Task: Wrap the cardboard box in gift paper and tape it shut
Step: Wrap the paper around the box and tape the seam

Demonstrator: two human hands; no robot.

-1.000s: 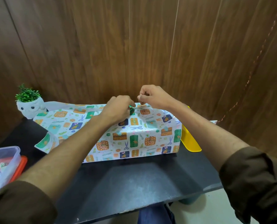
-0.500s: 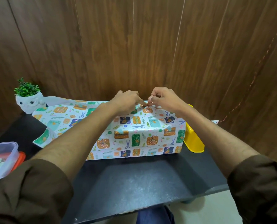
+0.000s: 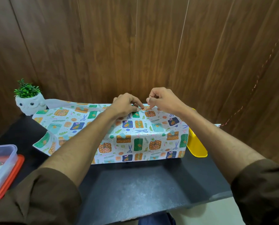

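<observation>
The box wrapped in gift paper [image 3: 140, 140] stands on the black table [image 3: 135, 189]; the paper is white with printed presents and scissors. The cardboard itself is hidden under it. Loose paper spreads flat to the left of the box. My left hand [image 3: 127, 106] lies on the top of the box near its far edge, fingertips pressing the paper down. My right hand [image 3: 164, 99] hovers just above the same spot, fingers curled and thumb near the index tip, with nothing visible between them. No tape can be made out.
A white owl pot with a green plant [image 3: 29, 101] stands at the back left. A clear plastic box on an orange lid [image 3: 3, 164] sits at the left edge. A yellow tray [image 3: 196, 146] touches the box's right end. A wooden wall rises close behind.
Both hands were pinching together at the top far edge. Now my right hand has lifted slightly off the paper while my left fingers stay pressed on it.
</observation>
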